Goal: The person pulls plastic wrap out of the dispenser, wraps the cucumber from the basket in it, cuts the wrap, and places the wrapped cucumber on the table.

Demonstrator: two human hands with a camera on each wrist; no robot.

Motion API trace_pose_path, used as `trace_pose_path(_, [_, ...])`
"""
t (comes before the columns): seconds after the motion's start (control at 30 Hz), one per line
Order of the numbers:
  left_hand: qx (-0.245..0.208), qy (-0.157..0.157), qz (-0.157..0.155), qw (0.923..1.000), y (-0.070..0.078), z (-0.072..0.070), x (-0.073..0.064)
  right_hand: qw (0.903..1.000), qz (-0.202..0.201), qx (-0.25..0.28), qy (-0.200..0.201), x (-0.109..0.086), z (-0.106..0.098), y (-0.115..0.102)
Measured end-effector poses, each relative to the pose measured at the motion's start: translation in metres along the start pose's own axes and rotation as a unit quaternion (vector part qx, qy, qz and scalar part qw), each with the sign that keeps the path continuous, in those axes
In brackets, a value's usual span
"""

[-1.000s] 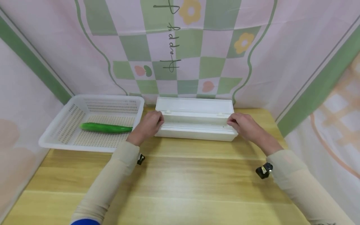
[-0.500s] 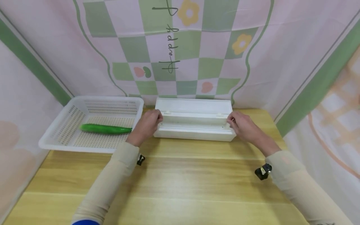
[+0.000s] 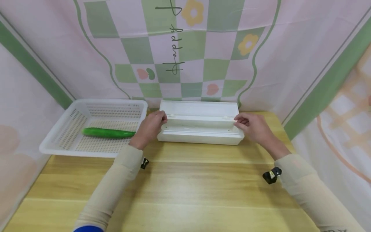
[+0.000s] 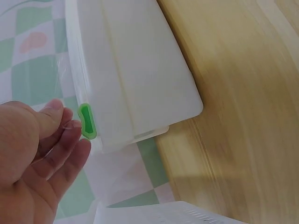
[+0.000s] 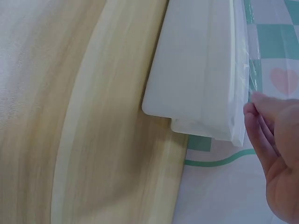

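A long white plastic wrap dispenser with its lid raised sits at the back of the table. My left hand is at its left end, thumb and fingers pinching an edge of clear plastic wrap. At the other end my right hand pinches the wrap's other side, where clear film shows by the fingertips. Between the hands the film is barely visible in the head view. A small green piece sits at the dispenser's left end, close to my left fingers.
Left of the dispenser stands a white perforated basket with a long green cucumber inside. My left forearm passes over its right front corner. A patterned cloth hangs behind the wooden table.
Both hands have lifted slightly above the dispenser, still pinching the wrap. The dispenser, basket and cucumber stay in place.
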State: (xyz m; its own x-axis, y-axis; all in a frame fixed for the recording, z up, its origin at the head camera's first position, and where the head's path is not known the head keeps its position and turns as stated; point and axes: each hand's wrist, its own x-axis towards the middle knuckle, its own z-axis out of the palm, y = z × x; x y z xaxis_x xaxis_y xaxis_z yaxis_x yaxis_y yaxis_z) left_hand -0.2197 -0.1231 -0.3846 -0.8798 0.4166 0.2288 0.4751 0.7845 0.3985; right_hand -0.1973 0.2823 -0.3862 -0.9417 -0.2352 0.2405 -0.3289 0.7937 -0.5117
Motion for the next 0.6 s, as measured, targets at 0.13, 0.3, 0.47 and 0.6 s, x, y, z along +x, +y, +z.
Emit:
trace_pose_path(0.13, [-0.007,0.011,0.027,0.9995,-0.0034,0.0007,0.0010,0.9998,0.000,-0.020,0.003,0.0003,-0.0037,-0.0016])
trace_pose_path(0.3, [-0.005,-0.001,0.043,0.9991,-0.0063,-0.0004,0.0016,0.9987,-0.005,-0.041,-0.031,0.0004,-0.0053,-0.0066])
trace_pose_path(0.47, [0.015,-0.019,0.056,0.9981,-0.0067,-0.0030,0.0016,0.9984,-0.016,-0.041,-0.035,0.0008,-0.0030,-0.0064])
trace_pose_path(0.6, [0.007,-0.005,0.076,0.9971,-0.0095,-0.0036,0.0005,0.9992,0.002,-0.008,-0.039,0.0014,-0.0024,-0.0044])
